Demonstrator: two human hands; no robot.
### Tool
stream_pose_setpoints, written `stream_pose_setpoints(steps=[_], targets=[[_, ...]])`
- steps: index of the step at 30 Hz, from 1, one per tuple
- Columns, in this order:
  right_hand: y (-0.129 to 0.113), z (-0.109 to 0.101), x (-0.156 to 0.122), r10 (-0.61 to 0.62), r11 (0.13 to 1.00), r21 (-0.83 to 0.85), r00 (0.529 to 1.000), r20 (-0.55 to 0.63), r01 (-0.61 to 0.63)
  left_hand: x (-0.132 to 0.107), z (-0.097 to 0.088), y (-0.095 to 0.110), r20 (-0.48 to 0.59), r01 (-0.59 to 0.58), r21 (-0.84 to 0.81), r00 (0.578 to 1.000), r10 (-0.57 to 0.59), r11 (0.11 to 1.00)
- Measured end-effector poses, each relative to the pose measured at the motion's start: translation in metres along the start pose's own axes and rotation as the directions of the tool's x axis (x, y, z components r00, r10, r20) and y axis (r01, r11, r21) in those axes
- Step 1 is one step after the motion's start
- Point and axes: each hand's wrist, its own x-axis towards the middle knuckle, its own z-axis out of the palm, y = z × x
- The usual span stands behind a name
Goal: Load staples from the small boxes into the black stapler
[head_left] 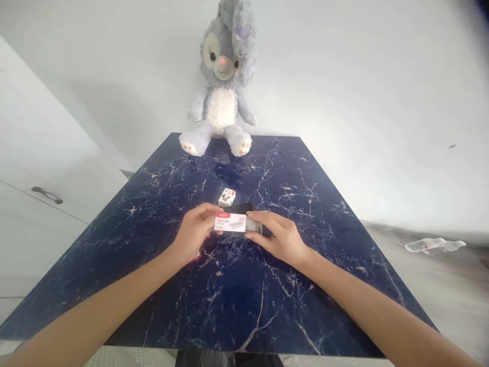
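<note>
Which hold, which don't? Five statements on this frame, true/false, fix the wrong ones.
1. The left grip holds a white box with a red band. True.
2. The right grip is far from the white box. False: its fingertips are at the box's right end.
3. A plush toy sits at the far end of the table. True.
4. The table is plain white. False: dark blue with pale veins.
5. A smaller box rests on the table beyond the white box. True.

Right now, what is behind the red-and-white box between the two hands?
Behind the held box, part of a black object shows; farther back is a small printed box. The black object's lower part is covered.
</note>
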Motion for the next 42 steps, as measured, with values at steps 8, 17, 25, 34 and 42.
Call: stream_pose_setpoints(steps=[8,17,25,34,42], targets=[[-0.002,-0.002,0.004,-0.015,1.000,0.000,0.999,0.034,0.015,-0.002,0.000,0.000,-0.113,-0.120,-0.129,0.988,0.106,0.984],[-0.014,-0.001,0.007,0.081,0.988,0.123,0.995,0.065,-0.088,-0.008,0.000,-0.001,0.030,-0.204,0.106,0.979,0.202,0.973],[-0.008,-0.011,0.004,0.432,0.899,0.231,0.845,-0.316,-0.373,-0.006,-0.002,0.002,-0.051,-0.108,-0.010,0.993,0.108,0.994],[-0.011,0.000,-0.002,0.343,0.938,0.124,0.916,-0.208,-0.323,-0.008,0.004,0.002,0.079,-0.088,-0.040,0.993,0.091,0.995],[-0.009,-0.001,-0.002,0.462,0.861,0.334,0.866,-0.194,-0.384,-0.007,0.001,0.002,0.001,-0.075,0.041,0.997,0.075,0.996]])
